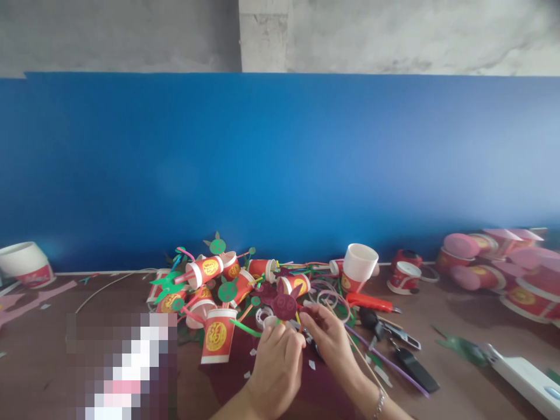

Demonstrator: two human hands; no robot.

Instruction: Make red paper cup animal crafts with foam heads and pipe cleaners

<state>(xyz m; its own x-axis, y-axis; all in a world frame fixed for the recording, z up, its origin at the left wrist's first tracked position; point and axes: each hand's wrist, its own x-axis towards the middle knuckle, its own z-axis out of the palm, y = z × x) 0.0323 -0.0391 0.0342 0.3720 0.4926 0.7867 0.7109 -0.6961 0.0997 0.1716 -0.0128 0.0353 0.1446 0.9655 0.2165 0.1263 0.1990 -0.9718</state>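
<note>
My left hand [276,364] is closed round a small paper cup, of which only the pale rim [272,321] shows above the fingers. A dark red paper head with pointed ears [285,305] stands up just behind that cup. To its right, my right hand [329,335] has thumb and fingers pinched by the head's side, on something too small to make out. A red cup with a yellow emblem [217,337] and a green head [227,290] stands left of my left hand. Beneath both hands lies dark red paper [258,382].
Red cups with green paper pieces [172,286] are heaped behind. A tall white cup stack [359,265], an orange-red cutter [370,301], keys with a black fob [415,368] and a purple strip [389,359] lie right. Pink-topped cups [525,294] fill the far right.
</note>
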